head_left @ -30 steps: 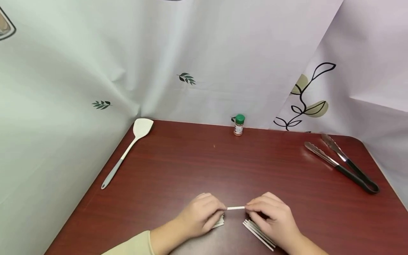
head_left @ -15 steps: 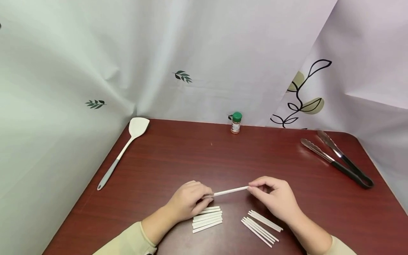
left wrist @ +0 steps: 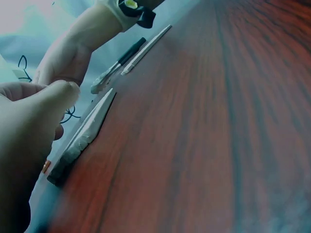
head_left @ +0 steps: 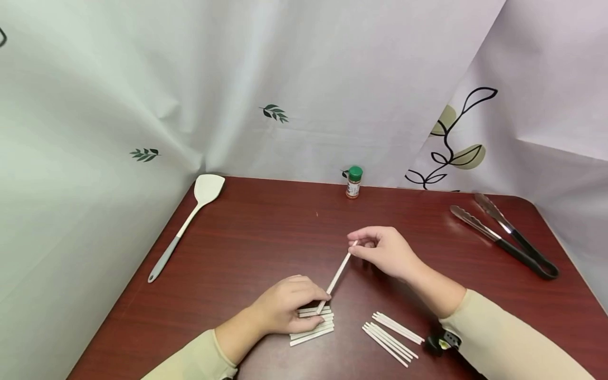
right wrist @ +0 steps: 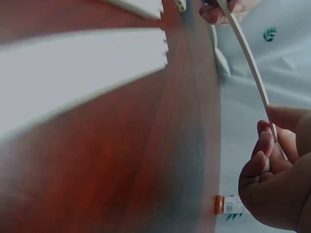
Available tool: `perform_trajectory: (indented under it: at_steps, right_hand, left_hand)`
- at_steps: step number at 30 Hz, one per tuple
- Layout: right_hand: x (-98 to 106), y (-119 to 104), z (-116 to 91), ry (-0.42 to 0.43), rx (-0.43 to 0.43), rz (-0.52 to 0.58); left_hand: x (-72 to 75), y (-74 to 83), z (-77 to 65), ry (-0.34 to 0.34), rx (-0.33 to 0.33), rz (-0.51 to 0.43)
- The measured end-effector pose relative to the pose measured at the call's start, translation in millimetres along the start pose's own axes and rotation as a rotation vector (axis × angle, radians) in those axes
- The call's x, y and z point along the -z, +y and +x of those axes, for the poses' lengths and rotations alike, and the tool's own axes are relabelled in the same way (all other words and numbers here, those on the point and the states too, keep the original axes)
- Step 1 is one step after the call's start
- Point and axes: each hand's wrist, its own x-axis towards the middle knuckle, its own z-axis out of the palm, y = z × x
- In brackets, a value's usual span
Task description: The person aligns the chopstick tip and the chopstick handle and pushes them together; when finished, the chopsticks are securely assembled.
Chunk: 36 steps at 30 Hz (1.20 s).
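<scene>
In the head view my right hand [head_left: 382,250] pinches the upper end of a thin white stick [head_left: 339,274] between thumb and fingers. The stick slants down to the left, and its lower end lies at the fingers of my left hand [head_left: 287,303]. There the thumb and forefinger stand apart, so whether they grip it is unclear. Below the left hand lies a row of white sticks [head_left: 311,338], partly covered by its thumb. The right wrist view shows the held stick [right wrist: 250,60] running from the right hand [right wrist: 277,170] toward the left fingers [right wrist: 214,15].
A second group of white sticks [head_left: 387,343] lies near the right forearm. A white spatula [head_left: 208,190] with a grey handle rests at the table's left edge. At the back stands a green-capped spice jar [head_left: 353,182]. Spread tongs [head_left: 513,240] lie at the right.
My right hand has moved up and left, away from the right stick group, swinging the stick from nearly level to a steep slant. The left hand shifted slightly and its thumb has parted from the forefinger.
</scene>
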Motion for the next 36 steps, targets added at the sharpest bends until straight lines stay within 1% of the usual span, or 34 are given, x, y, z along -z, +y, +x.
perform_trajectory:
  at_steps: [2, 5, 7, 11, 13, 15, 17, 21, 23, 24, 28, 30, 31, 33, 36]
  right_hand:
    - [-2.7, -0.9, 7.8, -0.015, -0.005, 0.028]
    - [-9.3, -0.8, 18.3, -0.028, -0.035, 0.078]
    - [-15.2, 0.5, 25.2, -0.023, -0.070, 0.107]
    - [-27.3, 2.2, 39.2, 0.002, -0.157, 0.151]
    - [-31.7, 2.7, 45.9, 0.010, -0.187, 0.179]
    - [-35.5, 2.6, 50.7, 0.014, -0.187, 0.175]
    - [-39.0, 2.7, 53.2, 0.000, -0.168, 0.151]
    - [-47.3, 2.3, 55.3, -0.062, -0.104, 0.035]
    - [-49.8, 1.6, 57.7, -0.099, -0.077, -0.055]
    - [-50.7, 0.8, 59.1, -0.115, -0.061, -0.113]
    - [-52.8, -4.0, 64.2, -0.181, 0.024, -0.414]
    - [-54.1, -6.5, 66.1, -0.205, 0.060, -0.521]
    - [-54.9, -7.4, 66.9, -0.214, 0.075, -0.555]
    - [-56.3, -9.1, 67.9, -0.226, 0.093, -0.578]
    - [-58.4, -10.2, 69.5, -0.238, 0.158, -0.616]
  left_hand:
    - [0.6, -0.6, -1.6, -0.009, 0.028, -0.002]
    - [1.8, -3.1, -4.3, -0.015, 0.091, 0.006]
    - [3.2, -6.9, -6.4, -0.013, 0.135, 0.004]
    - [8.4, -18.2, -11.8, 0.012, 0.230, -0.002]
    - [10.3, -22.5, -14.1, 0.022, 0.258, 0.011]
    - [10.8, -24.1, -15.3, 0.011, 0.284, 0.029]
    - [10.3, -24.1, -15.9, -0.016, 0.290, 0.055]
    - [9.8, -22.5, -16.0, -0.092, 0.306, 0.106]
    - [9.9, -21.4, -15.9, -0.115, 0.326, 0.131]
    - [10.0, -20.9, -15.9, -0.123, 0.340, 0.142]
    - [9.9, -19.7, -15.8, -0.139, 0.385, 0.167]
    - [9.7, -19.6, -16.4, -0.143, 0.396, 0.168]
    - [9.9, -19.6, -16.7, -0.145, 0.402, 0.164]
    - [10.2, -19.6, -17.4, -0.148, 0.412, 0.162]
    - [11.6, -19.2, -17.8, -0.153, 0.425, 0.164]
